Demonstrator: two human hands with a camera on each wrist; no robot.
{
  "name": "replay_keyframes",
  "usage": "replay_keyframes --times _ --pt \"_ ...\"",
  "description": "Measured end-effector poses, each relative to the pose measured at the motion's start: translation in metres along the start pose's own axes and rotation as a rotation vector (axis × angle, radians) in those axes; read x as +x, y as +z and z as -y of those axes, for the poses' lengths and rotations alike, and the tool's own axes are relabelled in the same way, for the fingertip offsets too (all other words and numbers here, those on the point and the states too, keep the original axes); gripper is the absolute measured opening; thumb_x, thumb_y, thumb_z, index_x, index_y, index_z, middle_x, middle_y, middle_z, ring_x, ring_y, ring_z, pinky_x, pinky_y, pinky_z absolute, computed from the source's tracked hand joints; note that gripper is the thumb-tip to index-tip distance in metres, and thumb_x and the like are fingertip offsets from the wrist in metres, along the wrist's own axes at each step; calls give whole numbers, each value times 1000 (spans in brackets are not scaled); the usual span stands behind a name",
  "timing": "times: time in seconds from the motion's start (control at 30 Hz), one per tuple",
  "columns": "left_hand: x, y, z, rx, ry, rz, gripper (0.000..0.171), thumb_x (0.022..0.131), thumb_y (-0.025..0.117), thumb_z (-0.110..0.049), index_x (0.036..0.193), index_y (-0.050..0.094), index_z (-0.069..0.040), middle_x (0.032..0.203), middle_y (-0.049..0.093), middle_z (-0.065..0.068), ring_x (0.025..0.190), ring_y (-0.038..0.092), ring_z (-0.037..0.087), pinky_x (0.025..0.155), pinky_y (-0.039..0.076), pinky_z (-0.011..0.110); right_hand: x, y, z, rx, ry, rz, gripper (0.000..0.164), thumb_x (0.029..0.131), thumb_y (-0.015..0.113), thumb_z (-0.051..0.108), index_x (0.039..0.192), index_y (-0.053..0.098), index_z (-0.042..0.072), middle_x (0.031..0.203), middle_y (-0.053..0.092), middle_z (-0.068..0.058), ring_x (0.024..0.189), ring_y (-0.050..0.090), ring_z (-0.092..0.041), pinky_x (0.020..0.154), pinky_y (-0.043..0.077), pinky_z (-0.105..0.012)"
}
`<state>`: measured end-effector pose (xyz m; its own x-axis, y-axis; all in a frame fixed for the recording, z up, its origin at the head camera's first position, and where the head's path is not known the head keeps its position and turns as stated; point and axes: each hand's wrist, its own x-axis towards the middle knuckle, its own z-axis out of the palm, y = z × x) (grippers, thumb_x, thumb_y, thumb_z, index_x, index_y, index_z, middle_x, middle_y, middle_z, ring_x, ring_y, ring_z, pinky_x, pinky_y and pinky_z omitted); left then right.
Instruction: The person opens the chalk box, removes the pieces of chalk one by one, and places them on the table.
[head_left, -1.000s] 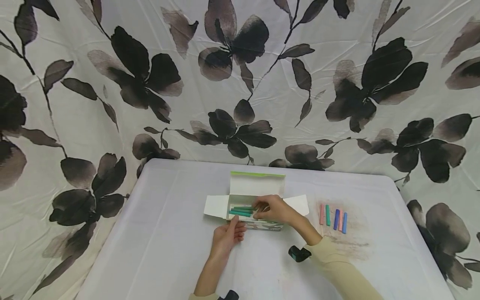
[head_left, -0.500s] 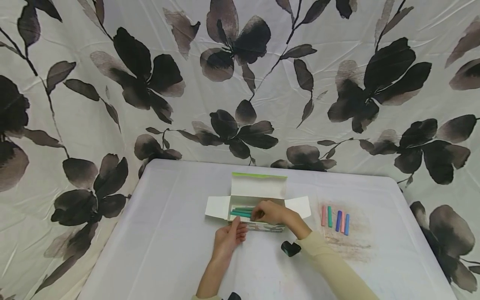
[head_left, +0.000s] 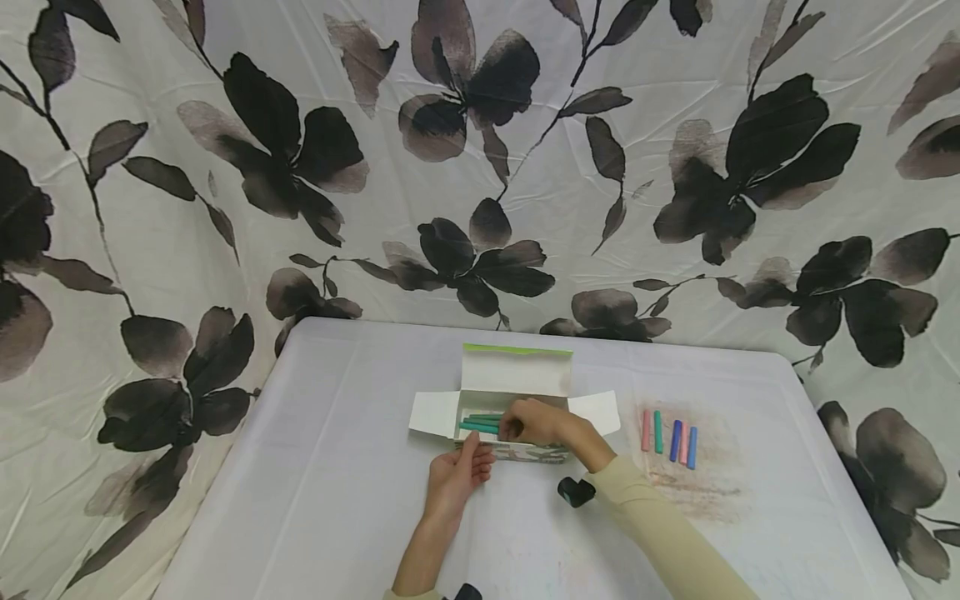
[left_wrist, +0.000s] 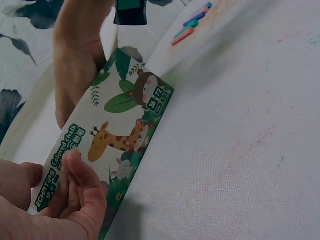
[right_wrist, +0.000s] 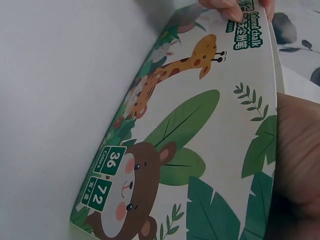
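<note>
An opened white chalk box (head_left: pixel 513 452) with animal pictures and "Colored chalk" printed on its front stands mid-table, its lid and end flaps folded out. Several green chalk sticks (head_left: pixel 480 424) lie in its left part. My left hand (head_left: pixel 459 477) holds the box's front wall, thumb at the rim and fingers against the printed face; the left wrist view shows these fingers (left_wrist: pixel 82 192) bent. My right hand (head_left: pixel 536 422) reaches into the box, fingers curled down at the right ends of the green sticks. Its fingertips are hidden, so I cannot tell whether they grip any chalk.
Right of the box, a row of chalk sticks (head_left: pixel 676 442) in pink, green and blue lies on the white tabletop (head_left: pixel 337 467), over brownish chalk smudges. The box's right flap (head_left: pixel 596 412) reaches toward them. A floral cloth (head_left: pixel 480 167) hangs behind the table.
My right hand has shifted slightly left inside the box, covering more of the green sticks' right ends. My left hand and the loose chalk row stay put.
</note>
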<state>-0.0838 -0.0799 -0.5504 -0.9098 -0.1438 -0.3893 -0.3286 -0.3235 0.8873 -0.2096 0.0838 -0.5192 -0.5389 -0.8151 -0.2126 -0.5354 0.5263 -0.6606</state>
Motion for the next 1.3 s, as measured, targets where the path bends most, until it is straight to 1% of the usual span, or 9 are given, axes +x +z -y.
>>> replay_keyframes --times 0.17,0.3,0.5,0.7,0.87,0.93,1.03,1.2,1.3 --pt "1 0 1 -8 -7 4 52 108 57 -33 113 65 18 87 72 7 74 62 9 67 56 19 -4 -3 -1 -21 -48 -11 11 94 68 -7 96 76 1 90 72 -6 77 60 -7 72 52 -20" --pt "2 0 1 -7 -6 5 52 108 57 -32 113 65 19 86 72 7 73 63 9 67 56 19 -9 -7 -4 -9 -52 -34 10 95 70 -1 104 75 -1 98 73 -9 85 64 -10 77 54 -22" --pt "0 0 0 7 12 17 53 108 56 -34 113 64 18 89 72 8 76 63 10 68 56 19 -21 -14 -6 63 -64 -87 13 96 71 3 108 72 0 99 72 -7 88 66 -11 80 56 -25" --pt "0 2 -1 7 13 12 53 108 56 -33 113 64 18 89 72 9 75 64 10 69 57 19 -37 -22 -7 134 -91 -170 17 95 72 4 112 70 0 98 71 -6 90 66 -12 82 58 -26" --pt "0 0 -2 14 3 13 53 108 56 -34 114 63 18 93 72 12 77 64 10 70 57 20 -49 -27 -8 186 -82 -259 24 95 75 8 117 70 2 95 70 -2 88 66 -11 81 58 -26" --pt "0 1 -3 16 6 6 53 108 57 -34 113 64 19 92 73 11 76 63 10 69 57 20 -54 -29 -7 201 -81 -293 23 95 75 9 117 70 2 95 70 -2 88 66 -13 81 58 -28" --pt "0 2 -3 24 6 -6 53 107 57 -34 112 65 18 91 73 11 75 63 9 68 57 20 -62 -31 -5 238 -56 -333 24 95 75 10 117 70 0 97 70 -3 90 67 -15 82 58 -30" --pt "0 2 -3 27 -1 -7 52 107 57 -34 113 65 17 92 73 11 76 63 10 68 56 20 -75 -34 -5 320 -3 -398 27 96 74 10 119 68 -1 103 71 -7 95 68 -21 85 58 -31" --pt "0 3 -3 26 -3 -7 51 108 57 -33 113 65 17 92 73 10 75 63 10 68 56 20 -83 -35 -7 376 12 -441 28 96 74 11 121 67 -1 108 70 -12 98 68 -26 86 58 -31"
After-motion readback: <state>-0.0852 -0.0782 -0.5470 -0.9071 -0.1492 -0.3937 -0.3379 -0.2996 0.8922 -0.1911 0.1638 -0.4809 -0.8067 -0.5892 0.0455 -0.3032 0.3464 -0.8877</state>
